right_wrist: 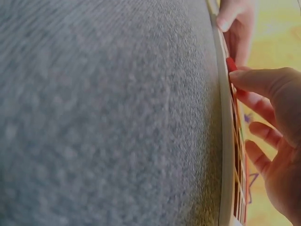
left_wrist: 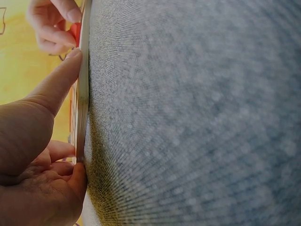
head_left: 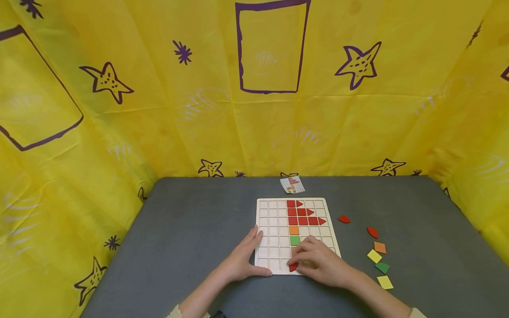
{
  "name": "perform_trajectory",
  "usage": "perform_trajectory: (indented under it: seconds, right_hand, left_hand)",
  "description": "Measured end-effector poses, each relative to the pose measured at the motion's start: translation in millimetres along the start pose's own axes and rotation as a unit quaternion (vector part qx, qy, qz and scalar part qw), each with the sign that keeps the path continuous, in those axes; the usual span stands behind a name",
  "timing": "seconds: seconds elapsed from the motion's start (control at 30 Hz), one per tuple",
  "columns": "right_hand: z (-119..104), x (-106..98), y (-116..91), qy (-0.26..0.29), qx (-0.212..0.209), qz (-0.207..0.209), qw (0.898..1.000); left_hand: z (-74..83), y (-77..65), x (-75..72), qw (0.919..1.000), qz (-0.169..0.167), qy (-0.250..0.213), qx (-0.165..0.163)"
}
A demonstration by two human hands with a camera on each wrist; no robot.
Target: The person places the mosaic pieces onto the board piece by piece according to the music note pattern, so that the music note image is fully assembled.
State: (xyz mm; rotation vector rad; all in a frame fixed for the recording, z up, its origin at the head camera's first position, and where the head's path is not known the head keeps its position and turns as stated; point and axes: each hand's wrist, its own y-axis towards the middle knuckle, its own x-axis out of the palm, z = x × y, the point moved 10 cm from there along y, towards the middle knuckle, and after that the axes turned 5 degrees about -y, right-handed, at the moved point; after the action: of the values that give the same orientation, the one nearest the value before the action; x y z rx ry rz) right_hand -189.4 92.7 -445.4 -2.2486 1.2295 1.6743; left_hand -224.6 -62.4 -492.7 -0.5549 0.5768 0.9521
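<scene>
A pale wooden grid board [head_left: 263,242] lies on the table. My left hand [head_left: 243,258] rests at its near-left corner, fingers extended along the left side and thumb along the near edge. With thumb and fingers my right hand [head_left: 320,261] pinches a small red tile [head_left: 293,267] at a near-row cell; the fingers partly cover it. In the right wrist view this red tile [right_wrist: 230,64] stands tilted at the board's edge. Red tiles [head_left: 303,221] fill parts of three far rows, with an orange tile [head_left: 294,230] and a green tile [head_left: 295,240] below them.
Behind the board lies a small pattern card [head_left: 292,184]. To its right are scattered loose tiles: two red ones [head_left: 344,219], an orange square [head_left: 379,247], two yellow ones [head_left: 385,282] and a green one [head_left: 382,267]. A yellow cloth [head_left: 262,132] hangs around the grey table [head_left: 191,229].
</scene>
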Motion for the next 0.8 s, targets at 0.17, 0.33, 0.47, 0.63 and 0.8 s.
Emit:
perform_trajectory:
  seconds: [0.17,0.33,0.47,0.63,0.8]
  right_hand:
    - [4.2,-3.6,-3.1,0.008,0.005,0.008,1.000]
    - [5.2,-7.7,-3.7,0.001,0.009,0.033,0.999]
    - [6.8,-6.1,-2.5,-0.016,0.039,0.041,0.998]
    - [10.0,-1.5,-1.6,-0.057,0.086,0.037,0.994]
    - [12.7,-3.2,-3.1,-0.079,0.099,0.041,0.991]
  left_hand:
    - [-0.8,0.3,0.0,1.0000,-0.001,-0.003,-0.005]
    - [-1.4,0.6,0.2,0.9999,-0.001,-0.004,-0.010]
    - [-2.4,0.6,0.6,0.9999,-0.002,-0.004,-0.014]
    - [-4.0,0.7,1.4,0.9998,-0.004,-0.001,-0.019]
    - [-1.7,0.4,1.0,1.0000,0.000,-0.001,-0.009]
